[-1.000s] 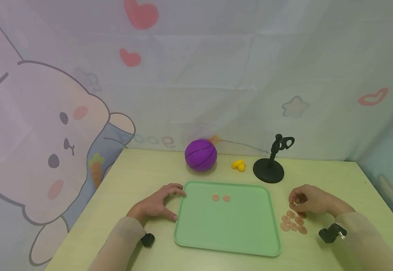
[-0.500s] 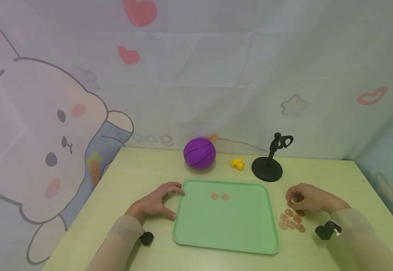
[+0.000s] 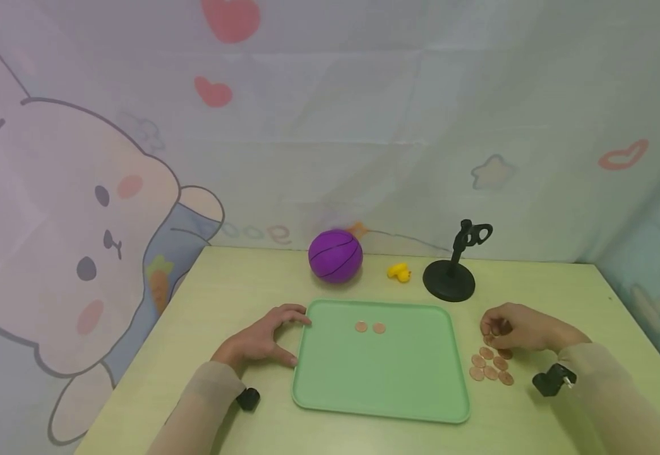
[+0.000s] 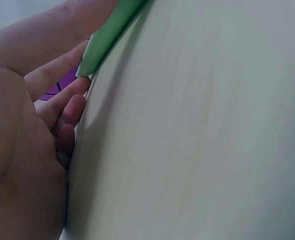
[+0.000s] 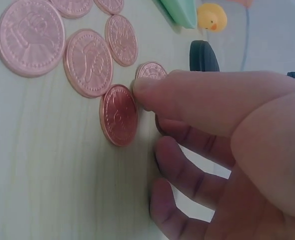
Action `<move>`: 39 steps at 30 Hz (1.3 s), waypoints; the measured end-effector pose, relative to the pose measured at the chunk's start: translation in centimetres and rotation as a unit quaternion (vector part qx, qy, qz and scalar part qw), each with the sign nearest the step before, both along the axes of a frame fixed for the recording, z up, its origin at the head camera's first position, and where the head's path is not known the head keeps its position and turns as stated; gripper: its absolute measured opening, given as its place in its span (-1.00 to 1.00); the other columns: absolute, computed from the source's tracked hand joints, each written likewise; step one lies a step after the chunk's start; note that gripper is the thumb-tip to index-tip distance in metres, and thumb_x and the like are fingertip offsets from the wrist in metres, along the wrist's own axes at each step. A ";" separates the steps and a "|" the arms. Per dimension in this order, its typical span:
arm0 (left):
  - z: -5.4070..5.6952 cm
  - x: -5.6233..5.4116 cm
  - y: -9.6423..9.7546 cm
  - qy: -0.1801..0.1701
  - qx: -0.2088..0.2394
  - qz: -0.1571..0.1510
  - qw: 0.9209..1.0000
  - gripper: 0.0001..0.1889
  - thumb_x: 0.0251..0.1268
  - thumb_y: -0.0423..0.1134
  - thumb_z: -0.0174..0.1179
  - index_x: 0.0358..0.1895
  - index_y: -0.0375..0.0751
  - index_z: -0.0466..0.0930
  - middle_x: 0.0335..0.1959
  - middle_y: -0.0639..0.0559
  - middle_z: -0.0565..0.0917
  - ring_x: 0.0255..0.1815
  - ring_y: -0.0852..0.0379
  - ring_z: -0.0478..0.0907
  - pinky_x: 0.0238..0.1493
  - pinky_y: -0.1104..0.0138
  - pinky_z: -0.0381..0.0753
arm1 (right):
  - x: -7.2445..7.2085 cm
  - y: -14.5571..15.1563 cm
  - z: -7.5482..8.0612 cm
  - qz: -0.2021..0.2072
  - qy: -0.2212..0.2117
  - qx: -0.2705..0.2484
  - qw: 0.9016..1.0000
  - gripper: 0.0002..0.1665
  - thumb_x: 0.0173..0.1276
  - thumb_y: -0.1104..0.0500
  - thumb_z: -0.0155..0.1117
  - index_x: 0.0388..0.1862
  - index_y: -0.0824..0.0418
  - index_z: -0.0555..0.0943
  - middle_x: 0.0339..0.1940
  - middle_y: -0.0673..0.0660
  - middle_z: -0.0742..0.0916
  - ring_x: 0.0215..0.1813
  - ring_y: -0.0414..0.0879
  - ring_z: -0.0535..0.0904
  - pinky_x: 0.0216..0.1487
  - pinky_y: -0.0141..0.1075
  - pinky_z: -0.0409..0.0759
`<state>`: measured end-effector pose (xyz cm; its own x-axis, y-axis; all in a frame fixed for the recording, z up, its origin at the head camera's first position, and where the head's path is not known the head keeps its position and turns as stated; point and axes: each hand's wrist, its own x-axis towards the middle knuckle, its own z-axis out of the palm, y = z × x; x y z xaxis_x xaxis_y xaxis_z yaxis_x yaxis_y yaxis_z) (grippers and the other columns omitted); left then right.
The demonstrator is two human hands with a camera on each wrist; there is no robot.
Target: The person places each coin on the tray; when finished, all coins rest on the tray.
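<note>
A light green tray [image 3: 381,379] lies on the table with two copper coins [image 3: 370,327] near its far edge. My left hand [image 3: 258,338] rests at the tray's left side, thumb and fingertips spread along the rim; the left wrist view shows the green tray edge [image 4: 105,45] beside the thumb [image 4: 47,40]. To the right of the tray, several copper coins [image 3: 491,372] lie close together. My right hand [image 3: 525,325] bends over the far end of this group. Its thumb and forefinger pinch one copper coin [image 5: 152,69], partly hidden by the thumb; another coin [image 5: 119,115] lies just beside.
Behind the tray stand a purple ball [image 3: 335,256], a small yellow duck [image 3: 400,272] and a black stand [image 3: 449,280] with a round base. A cloth backdrop [image 3: 330,126] with cartoon prints hangs along the table's far edge.
The head view has shifted slightly. Both hands keep their places, with the right thumb and fingers at the same coin.
</note>
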<state>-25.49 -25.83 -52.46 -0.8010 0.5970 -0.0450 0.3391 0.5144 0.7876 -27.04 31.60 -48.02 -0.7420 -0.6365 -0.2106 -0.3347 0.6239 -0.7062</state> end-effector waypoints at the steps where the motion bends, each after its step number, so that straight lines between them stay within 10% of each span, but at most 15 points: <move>1: 0.0 0.0 0.0 0.000 0.000 0.000 1.000 -0.21 -0.06 -0.06 0.68 0.35 0.12 0.56 0.62 -0.02 0.23 0.66 -0.20 0.03 0.59 -0.26 -0.06 | 0.0 0.0 0.0 0.000 0.001 -0.001 1.000 -0.88 0.36 0.38 0.36 -0.23 0.21 0.62 -0.46 0.03 0.62 -0.49 -0.18 0.56 -0.42 -0.37 0.52; 39: 0.1 0.0 0.0 -0.002 0.010 0.000 1.000 -0.21 -0.07 -0.07 0.68 0.34 0.08 0.57 0.61 -0.06 0.24 0.66 -0.22 0.03 0.59 -0.27 -0.07 | 0.2 0.3 -0.4 -0.037 0.054 0.009 0.998 -0.85 0.43 0.34 0.35 -0.09 0.20 0.78 -0.29 -0.01 0.75 -0.39 -0.22 0.57 -0.30 -0.36 0.54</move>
<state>-25.49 -25.78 -52.32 -0.8011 0.5974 -0.0366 0.3360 0.4994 0.7986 -26.84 31.91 -48.46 -0.8062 -0.5756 -0.1372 -0.3607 0.6618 -0.6572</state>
